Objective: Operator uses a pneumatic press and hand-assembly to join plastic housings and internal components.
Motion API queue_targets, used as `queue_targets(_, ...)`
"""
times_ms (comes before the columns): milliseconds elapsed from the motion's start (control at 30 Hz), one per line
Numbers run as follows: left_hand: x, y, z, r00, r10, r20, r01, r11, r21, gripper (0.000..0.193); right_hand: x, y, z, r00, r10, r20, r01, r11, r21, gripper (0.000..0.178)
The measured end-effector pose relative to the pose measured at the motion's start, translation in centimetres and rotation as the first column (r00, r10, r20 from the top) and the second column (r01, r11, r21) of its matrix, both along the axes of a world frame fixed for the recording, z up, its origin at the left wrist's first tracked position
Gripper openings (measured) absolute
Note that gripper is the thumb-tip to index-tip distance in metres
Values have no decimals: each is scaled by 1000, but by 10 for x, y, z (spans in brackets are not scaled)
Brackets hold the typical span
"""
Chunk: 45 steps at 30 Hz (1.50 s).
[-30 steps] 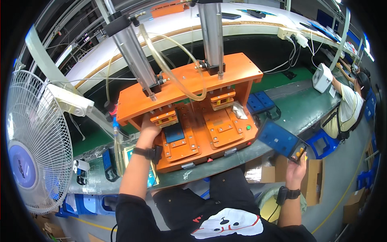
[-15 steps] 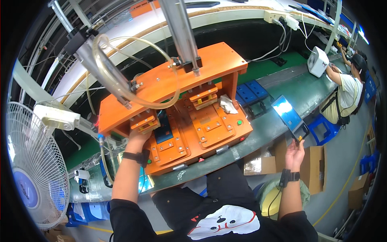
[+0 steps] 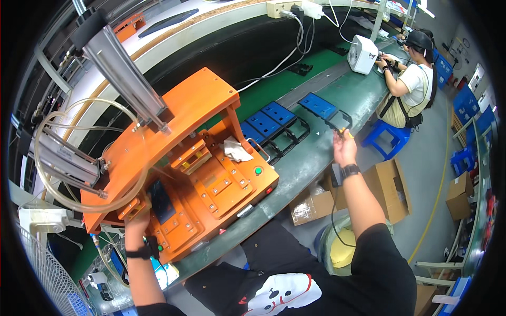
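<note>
My right hand (image 3: 345, 147) is closed in a pinch on the black bracket of a flat blue panel (image 3: 318, 105), at the right over the green bench. Similar blue panels (image 3: 278, 113) with black brackets lie in a row to the left of it. My left hand (image 3: 137, 221) reaches under the left pressing head of an orange twin-station press (image 3: 208, 89). Its fingers are hidden by the head. Beside it a dark glossy panel (image 3: 161, 201) lies in the left fixture. The right fixture (image 3: 221, 190) holds no panel.
A crumpled white cloth (image 3: 237, 150) lies on the press near a green button (image 3: 258, 171). Two metal cylinders with clear hoses rise above it. A white fan (image 3: 52, 268) stands at left. A co-worker (image 3: 416, 79) sits at far right; open cartons (image 3: 387, 187) stand below the bench.
My view has swung right, so the press now sits further left. My right hand has lowered the blue panel from a tilted pose to nearly flat, close to the row.
</note>
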<state>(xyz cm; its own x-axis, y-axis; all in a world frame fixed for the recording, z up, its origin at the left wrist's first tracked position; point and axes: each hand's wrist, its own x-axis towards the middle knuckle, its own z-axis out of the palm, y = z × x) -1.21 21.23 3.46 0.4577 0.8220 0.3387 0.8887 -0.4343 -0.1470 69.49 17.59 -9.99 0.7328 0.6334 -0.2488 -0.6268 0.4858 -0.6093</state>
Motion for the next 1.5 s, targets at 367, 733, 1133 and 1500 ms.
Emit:
queue_targets(367, 63, -146, -19, 565, 81, 821, -12, 996, -90, 32, 2, 70, -6, 945, 266, 189, -206, 936, -285, 22)
queue_targets(733, 69, -148, -45, 451, 15, 893, -90, 996, 29, 47, 2, 80, 8, 718, 590, 370, -155, 654, -741, 27)
queue_targets(1133, 62, -134, -13, 655, -18, 755, -10, 999, 33, 47, -25, 36, -31, 370, 480, 795, 53, 844, -534, 27)
queue_targets(1500, 59, -139, -13, 596, 13, 803, -56, 998, 26, 48, -17, 60, -29, -222, 595, 772, 312, 794, -522, 56)
